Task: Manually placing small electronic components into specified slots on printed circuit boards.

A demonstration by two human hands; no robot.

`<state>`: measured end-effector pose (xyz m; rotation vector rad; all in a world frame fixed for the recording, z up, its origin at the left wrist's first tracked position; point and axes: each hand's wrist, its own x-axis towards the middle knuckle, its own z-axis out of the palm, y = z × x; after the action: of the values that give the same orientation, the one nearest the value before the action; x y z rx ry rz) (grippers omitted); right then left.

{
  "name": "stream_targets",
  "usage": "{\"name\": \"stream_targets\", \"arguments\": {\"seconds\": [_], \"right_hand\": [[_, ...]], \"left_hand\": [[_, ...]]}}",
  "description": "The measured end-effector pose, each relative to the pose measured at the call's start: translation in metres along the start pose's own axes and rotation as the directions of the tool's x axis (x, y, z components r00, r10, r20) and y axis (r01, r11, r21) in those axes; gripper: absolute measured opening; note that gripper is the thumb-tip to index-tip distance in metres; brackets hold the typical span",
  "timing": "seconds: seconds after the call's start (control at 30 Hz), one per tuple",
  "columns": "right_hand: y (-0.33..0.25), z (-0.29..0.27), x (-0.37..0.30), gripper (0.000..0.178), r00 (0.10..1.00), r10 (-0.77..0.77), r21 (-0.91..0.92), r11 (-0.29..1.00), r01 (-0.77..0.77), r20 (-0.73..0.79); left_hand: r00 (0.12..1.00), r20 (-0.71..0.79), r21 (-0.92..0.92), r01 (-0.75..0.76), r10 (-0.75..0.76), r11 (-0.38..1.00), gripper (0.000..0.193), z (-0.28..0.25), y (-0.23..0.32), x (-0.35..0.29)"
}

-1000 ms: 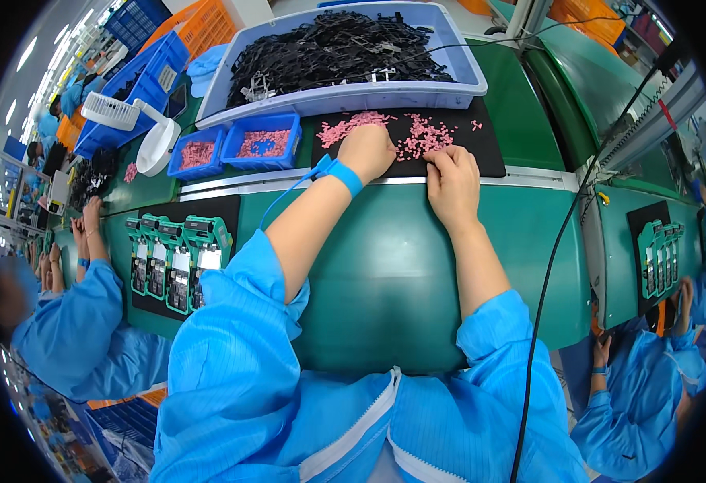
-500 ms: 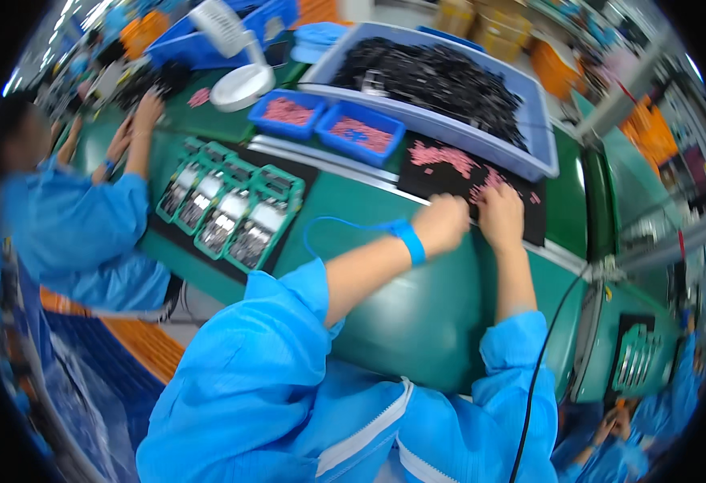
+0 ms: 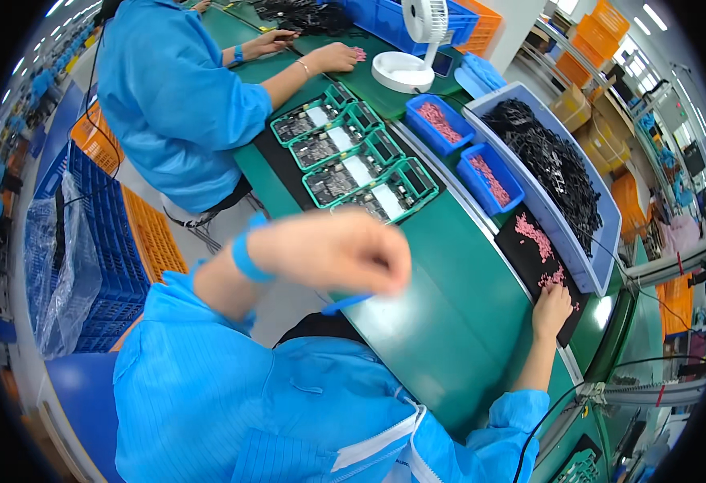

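My left hand [image 3: 338,251], with a blue band at the wrist, is raised over the near edge of the green bench. Its fingers are curled together and somewhat blurred; whatever they hold, if anything, cannot be made out. My right hand [image 3: 551,312] rests at the black mat [image 3: 515,248], its fingers bunched at the small pink pieces [image 3: 535,235] scattered there. The fingertips are partly hidden, so what they pinch is unclear. Beyond my left hand lie several green trays [image 3: 371,187] holding circuit boards, side by side on another black mat.
Two blue bins of pink pieces [image 3: 489,179] stand beside a large tub [image 3: 602,262] of black strips. A white fan [image 3: 402,72] stands farther back. At the left a co-worker in a blue smock [image 3: 168,88] works at the bench [image 3: 441,298]. Blue crates [image 3: 107,278] stand behind.
My left hand has drawn back from the pink pieces toward the left and nearer to me. My right hand stays by the pink pieces. The view has turned left.
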<state>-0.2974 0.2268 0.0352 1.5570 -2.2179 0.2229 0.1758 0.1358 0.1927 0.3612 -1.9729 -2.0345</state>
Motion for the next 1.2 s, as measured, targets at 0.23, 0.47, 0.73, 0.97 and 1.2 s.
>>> {"name": "stream_targets", "arguments": {"seconds": [0.23,0.47,0.73,0.97,1.2], "right_hand": [[-0.01,-0.012,0.002,0.01,0.997,-0.005,0.03,1.0,0.007,-0.075],[-0.027,-0.025,-0.041,0.005,0.995,-0.002,0.219,0.975,0.025,-0.103],[-0.05,-0.039,-0.097,0.008,0.969,0.243,0.589,0.776,-0.225,0.05],[-0.124,-0.065,-0.088,0.01,0.988,0.111,0.844,0.515,-0.152,0.11],[-0.156,-0.056,-0.066,0.011,0.975,0.025,0.927,0.307,-0.216,0.219]], "left_hand": [[0.508,-0.824,0.464,0.356,0.248,0.811,0.022,-0.198,-0.08,-0.005],[0.342,-0.93,0.292,0.453,0.139,0.842,0.023,-0.291,-0.13,0.008],[0.366,-0.93,0.237,0.529,0.033,0.815,0.018,-0.307,-0.146,0.003],[0.468,-0.866,0.091,0.499,-0.179,0.862,0.015,-0.238,-0.117,-0.001],[0.625,-0.632,-0.167,0.466,-0.457,0.869,0.012,-0.132,-0.088,-0.065]]}}
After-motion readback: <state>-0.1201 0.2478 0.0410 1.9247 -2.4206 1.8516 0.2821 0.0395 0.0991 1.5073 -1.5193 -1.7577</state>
